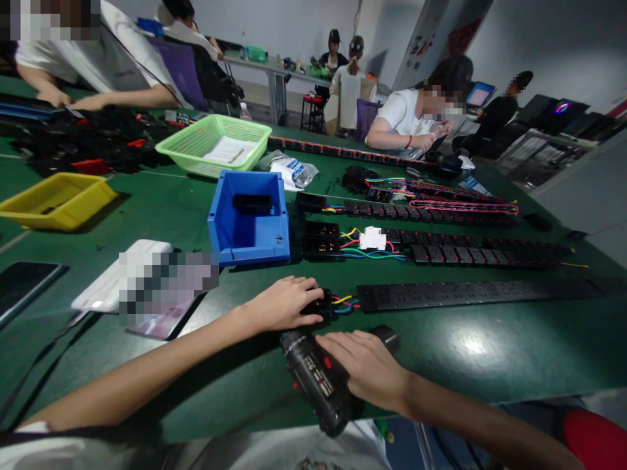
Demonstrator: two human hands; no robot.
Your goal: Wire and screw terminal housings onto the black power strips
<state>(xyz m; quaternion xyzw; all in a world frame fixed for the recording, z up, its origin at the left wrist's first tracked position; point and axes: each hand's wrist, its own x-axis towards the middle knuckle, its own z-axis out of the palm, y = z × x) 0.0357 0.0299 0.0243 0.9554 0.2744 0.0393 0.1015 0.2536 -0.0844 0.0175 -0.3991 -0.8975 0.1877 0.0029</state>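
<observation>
2 bare hands show at the lower centre of the frame. The left hand has its fingers clamped on a black end box, largely hidden under them, with coloured wires leading to a long black socket strip stretching toward the right edge. The right hand is wrapped round the handle of a black drill, whose label print is too small to read. Upper right, the wall lettering is blurred.
</observation>
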